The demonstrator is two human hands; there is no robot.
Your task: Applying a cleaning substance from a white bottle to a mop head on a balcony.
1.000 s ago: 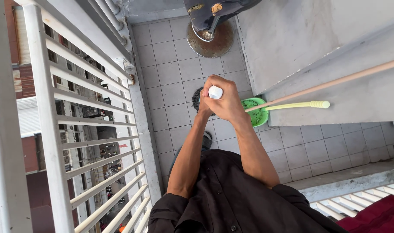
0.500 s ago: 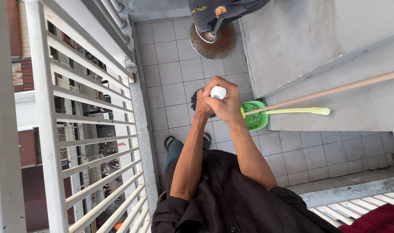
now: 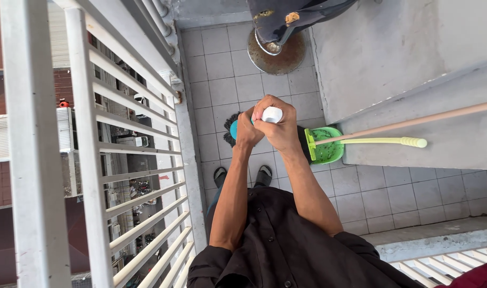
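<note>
Both clenched on white-capped broom handle (image 3: 272, 114), left hand (image 3: 247, 131) just below right hand (image 3: 278, 128), touching. Broom head (image 3: 232, 128), teal with dark bristles, down past the left hand on tiled floor (image 3: 227, 88). Green dustpan (image 3: 325, 146) just right of the right hand. White railing (image 3: 94, 160) left.

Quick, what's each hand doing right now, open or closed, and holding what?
Left hand: closed on the upright broom handle with a white rounded cap, just below the right.
Right hand: closed on the same handle, near its cap.
</note>
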